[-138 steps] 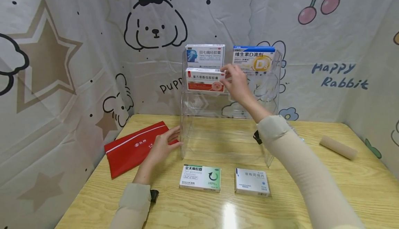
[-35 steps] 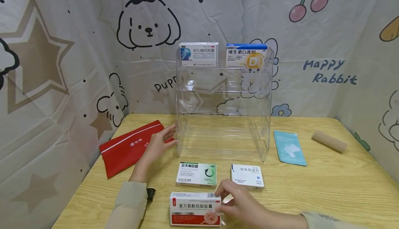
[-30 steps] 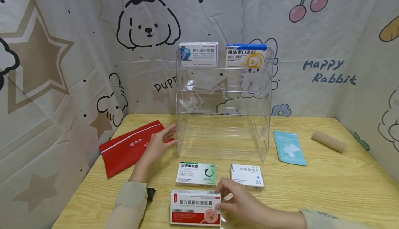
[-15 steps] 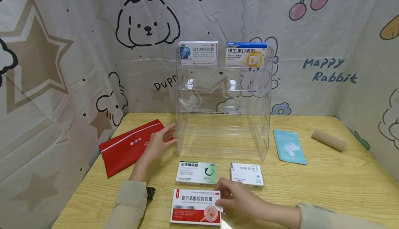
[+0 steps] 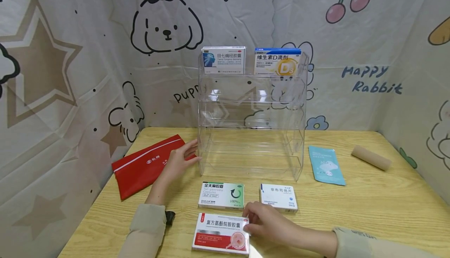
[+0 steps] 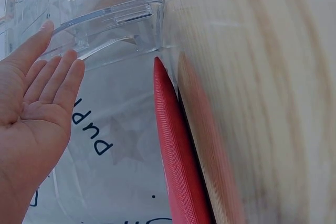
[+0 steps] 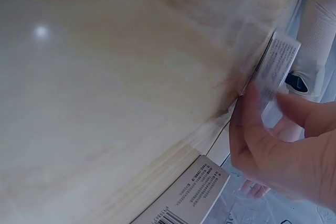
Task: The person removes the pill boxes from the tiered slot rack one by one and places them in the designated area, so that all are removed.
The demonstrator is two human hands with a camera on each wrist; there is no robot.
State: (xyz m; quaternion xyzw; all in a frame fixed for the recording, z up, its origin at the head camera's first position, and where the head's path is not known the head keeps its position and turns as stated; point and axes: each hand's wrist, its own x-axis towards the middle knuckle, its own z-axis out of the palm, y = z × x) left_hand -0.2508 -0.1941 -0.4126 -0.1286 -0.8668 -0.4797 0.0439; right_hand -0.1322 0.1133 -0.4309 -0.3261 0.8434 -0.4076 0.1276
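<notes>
A red-and-white medicine box [image 5: 220,233] lies face up at the near side of the table. My right hand [image 5: 272,223] pinches its right end between thumb and fingers; in the right wrist view this box's end panel [image 7: 275,66] shows between them. With straight fingers, my left hand [image 5: 177,162] rests at the lower left side of a clear acrylic display rack [image 5: 251,168]. The rack's top tier bears a white-and-blue medicine box [image 5: 224,61] and a vitamin D box [image 5: 277,62]. Just behind the red-and-white box lie a green-and-white medicine box [image 5: 220,195] and a small white medicine box [image 5: 278,198].
A red zip pouch [image 5: 144,166] lies left of the rack, partly behind my left hand. To the rack's right are a light-blue sachet [image 5: 327,166] and a brown cardboard tube [image 5: 370,157]. A printed cloth [image 5: 246,16] hangs around the wooden table.
My right hand has brought the red-and-white medicine box from the rack's second tier down to the table's near side, and the box has tipped from upright to flat. My left hand stays at the rack.
</notes>
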